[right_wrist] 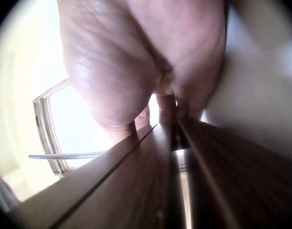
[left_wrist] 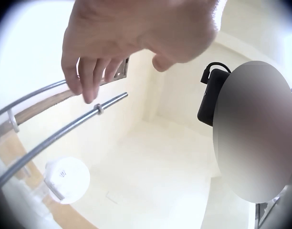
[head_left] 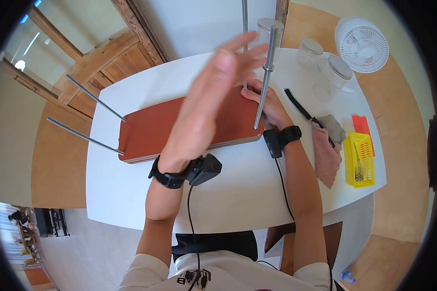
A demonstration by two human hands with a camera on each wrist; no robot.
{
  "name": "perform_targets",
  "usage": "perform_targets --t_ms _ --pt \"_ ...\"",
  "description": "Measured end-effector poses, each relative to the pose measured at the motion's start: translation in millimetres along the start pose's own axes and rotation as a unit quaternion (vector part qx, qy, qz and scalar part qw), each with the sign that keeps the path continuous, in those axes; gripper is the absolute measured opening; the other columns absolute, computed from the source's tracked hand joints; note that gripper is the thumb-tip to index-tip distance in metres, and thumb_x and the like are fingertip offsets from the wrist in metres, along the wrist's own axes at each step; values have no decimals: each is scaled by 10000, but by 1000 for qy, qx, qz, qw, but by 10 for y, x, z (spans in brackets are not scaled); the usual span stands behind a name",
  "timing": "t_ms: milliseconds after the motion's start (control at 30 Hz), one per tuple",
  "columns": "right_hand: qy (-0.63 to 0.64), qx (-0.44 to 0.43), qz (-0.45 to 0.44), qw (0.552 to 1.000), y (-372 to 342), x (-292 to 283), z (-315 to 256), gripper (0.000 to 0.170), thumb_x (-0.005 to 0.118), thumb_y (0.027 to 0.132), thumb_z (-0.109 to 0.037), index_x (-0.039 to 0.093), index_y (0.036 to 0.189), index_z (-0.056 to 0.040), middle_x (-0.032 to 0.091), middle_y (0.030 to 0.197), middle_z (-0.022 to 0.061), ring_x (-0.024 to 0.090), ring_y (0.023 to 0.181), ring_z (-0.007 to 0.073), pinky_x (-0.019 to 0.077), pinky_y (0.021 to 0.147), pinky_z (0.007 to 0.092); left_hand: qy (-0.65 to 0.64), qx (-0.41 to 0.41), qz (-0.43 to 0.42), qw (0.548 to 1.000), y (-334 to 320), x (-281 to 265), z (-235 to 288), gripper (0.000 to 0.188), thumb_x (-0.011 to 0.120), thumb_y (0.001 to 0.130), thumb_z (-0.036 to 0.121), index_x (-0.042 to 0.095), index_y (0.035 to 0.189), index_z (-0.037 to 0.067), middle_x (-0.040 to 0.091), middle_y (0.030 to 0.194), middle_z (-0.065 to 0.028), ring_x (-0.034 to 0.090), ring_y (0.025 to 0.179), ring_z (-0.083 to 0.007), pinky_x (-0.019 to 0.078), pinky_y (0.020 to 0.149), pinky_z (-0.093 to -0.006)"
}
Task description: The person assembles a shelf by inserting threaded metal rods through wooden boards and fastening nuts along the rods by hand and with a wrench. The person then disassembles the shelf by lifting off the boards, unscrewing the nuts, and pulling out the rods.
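A stack of reddish-brown boards lies on the table, with upright metal rods at both ends. My left hand, blurred, is raised above the boards with its fingers extended toward the two right-hand rods. In the left wrist view that hand has slightly bent fingers close to a threaded rod that carries a nut; it holds nothing. My right hand grips the right end of the stack, thumb on top by the back rod's base. The right wrist view shows its fingers around the layered boards.
Lidded clear jars and a white fan stand at the back right. A black-handled tool, grey and pink cloths, a red sheet and a yellow basket holding scissors lie on the right.
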State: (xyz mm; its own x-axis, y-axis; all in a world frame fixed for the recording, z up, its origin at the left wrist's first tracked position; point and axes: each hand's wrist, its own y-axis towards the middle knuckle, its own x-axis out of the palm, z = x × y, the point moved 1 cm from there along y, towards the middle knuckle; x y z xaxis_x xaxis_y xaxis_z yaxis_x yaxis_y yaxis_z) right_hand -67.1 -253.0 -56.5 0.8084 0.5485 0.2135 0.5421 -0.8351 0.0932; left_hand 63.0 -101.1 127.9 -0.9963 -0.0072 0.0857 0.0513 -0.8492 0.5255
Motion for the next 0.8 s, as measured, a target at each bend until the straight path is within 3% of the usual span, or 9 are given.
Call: perform_targets --t_ms 100,200,300,433,533,600,633,733,800 --pt "16 -6 5 1000 2 23 -19 294 741 949 -212 697 1197 -61 686 1091 -1 602 1067 109 437 1016 289 -41 -23 -38 998 -6 35 22 762 343 1093 571 574 1306 -123 717 1176 -203 670 1065 -256 479 1009 -380" --pt "3 -2 9 1000 -18 23 -51 274 740 952 -215 700 1178 -65 686 1094 -5 599 1070 107 437 1013 286 58 -73 -4 996 27 -211 88 734 347 1099 551 619 1266 -109 732 1134 -196 693 1012 -257 488 969 -371" --pt "-17 2 5 1000 13 12 -36 266 742 953 -219 703 1169 -70 683 1093 -9 595 1069 108 436 1006 281 55 -4 11 998 61 -284 24 680 378 1098 531 637 1233 -83 729 1036 -158 682 967 -239 485 957 -367" --pt "6 -5 15 1000 -4 33 -29 263 744 952 -219 703 1166 -71 678 1086 -12 589 1065 106 434 1000 276 -41 -5 80 996 7 100 0 622 408 1097 509 662 1157 -55 676 892 -91 640 897 -185 469 963 -358" --pt "1 11 11 1000 -14 31 -50 265 747 952 -218 702 1168 -70 675 1085 -16 588 1063 101 436 997 272 -54 -48 2 997 7 -89 39 639 419 1088 528 643 1221 -56 682 911 -89 606 895 -169 443 1000 -359" --pt "-8 10 10 1000 -13 24 -61 267 747 952 -217 702 1169 -69 676 1090 -16 588 1062 100 438 995 272 122 -80 -21 989 51 -309 33 758 276 1084 582 517 1413 -57 716 1160 -200 624 1194 -294 359 1137 -431" --pt "-18 10 6 1000 -8 24 -64 268 748 953 -217 701 1171 -69 676 1094 -16 589 1061 99 441 992 272 122 -79 -21 989 50 -309 31 758 276 1084 582 517 1413 -57 716 1160 -200 624 1194 -294 359 1137 -431" --pt "-22 16 15 1000 -7 21 -58 266 748 953 -216 702 1173 -74 678 1108 -15 591 1063 99 443 994 276 101 -35 -2 994 39 -217 26 744 276 1089 568 515 1415 -56 723 1115 -190 630 1164 -276 354 1140 -438" --pt "-11 17 13 1000 -21 43 -76 267 748 952 -214 702 1175 -74 678 1111 -14 591 1064 100 443 996 278 4 -3 54 999 21 47 8 684 327 1093 534 566 1330 -62 680 934 -117 624 1009 -210 405 1063 -400"
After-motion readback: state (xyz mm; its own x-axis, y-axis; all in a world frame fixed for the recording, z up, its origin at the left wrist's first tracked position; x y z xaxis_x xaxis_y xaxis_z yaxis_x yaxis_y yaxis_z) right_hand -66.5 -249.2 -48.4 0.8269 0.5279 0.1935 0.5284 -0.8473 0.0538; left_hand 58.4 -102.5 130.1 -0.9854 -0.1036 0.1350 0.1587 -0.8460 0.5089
